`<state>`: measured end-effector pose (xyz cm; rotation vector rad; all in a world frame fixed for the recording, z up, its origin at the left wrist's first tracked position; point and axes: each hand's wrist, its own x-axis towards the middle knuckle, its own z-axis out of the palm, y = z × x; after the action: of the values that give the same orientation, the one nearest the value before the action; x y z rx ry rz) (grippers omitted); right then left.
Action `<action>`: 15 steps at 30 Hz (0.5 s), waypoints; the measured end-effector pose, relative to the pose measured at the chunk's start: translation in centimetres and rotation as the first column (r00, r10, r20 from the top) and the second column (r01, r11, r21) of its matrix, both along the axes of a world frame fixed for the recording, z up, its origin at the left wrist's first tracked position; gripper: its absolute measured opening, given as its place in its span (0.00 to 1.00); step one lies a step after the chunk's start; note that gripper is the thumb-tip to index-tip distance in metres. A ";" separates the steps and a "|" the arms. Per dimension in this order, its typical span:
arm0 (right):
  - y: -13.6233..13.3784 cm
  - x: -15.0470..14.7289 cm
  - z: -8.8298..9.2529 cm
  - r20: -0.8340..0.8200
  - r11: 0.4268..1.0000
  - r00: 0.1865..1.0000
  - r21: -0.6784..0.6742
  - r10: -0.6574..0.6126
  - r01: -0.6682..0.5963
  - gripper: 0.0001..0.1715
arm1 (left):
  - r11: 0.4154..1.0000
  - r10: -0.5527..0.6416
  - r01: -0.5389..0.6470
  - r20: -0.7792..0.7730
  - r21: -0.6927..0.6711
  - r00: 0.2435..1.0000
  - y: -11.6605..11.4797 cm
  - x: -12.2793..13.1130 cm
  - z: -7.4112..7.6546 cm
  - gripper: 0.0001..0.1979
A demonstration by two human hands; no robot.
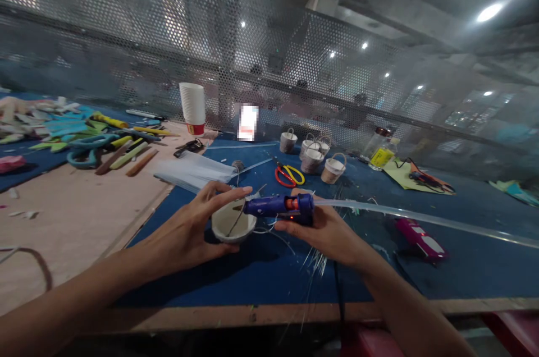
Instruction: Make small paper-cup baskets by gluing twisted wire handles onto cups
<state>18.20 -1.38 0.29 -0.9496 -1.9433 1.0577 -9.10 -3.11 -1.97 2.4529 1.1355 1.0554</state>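
"Where's the cup (232,233)?"
"Near, left of the gun (269,206), gripped by the left hand (191,225)."
"And the gun?"
"The right hand (326,229) grips it, lying left-right, tip (239,208) over the cup."

smooth plastic glue gun (266,206), glossy translucent glue stick (396,213), matt uneven cup (219,227), metal mesh screen (177,26)

A perforated screen (202,37) stands behind the table (202,314).
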 end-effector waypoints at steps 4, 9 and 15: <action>-0.1 -0.1 0.3 0.023 1.000 1.000 0.012 0.007 -0.007 0.22 | 1.000 -0.011 0.011 -0.028 0.001 1.000 -0.1 0.0 0.3 0.42; -0.1 0.0 0.5 0.081 0.997 0.997 0.071 -0.003 -0.003 0.21 | 1.000 -0.004 0.005 -0.012 0.024 1.000 -0.1 -0.3 0.5 0.42; 0.0 0.2 0.8 0.132 0.977 0.989 0.210 -0.069 0.040 0.18 | 1.000 -0.002 0.000 0.058 0.031 0.998 0.1 -0.4 0.2 0.41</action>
<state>18.37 -1.41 1.11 -0.9752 -2.0817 0.7576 -9.48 -2.98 -1.78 2.4292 1.1078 1.1444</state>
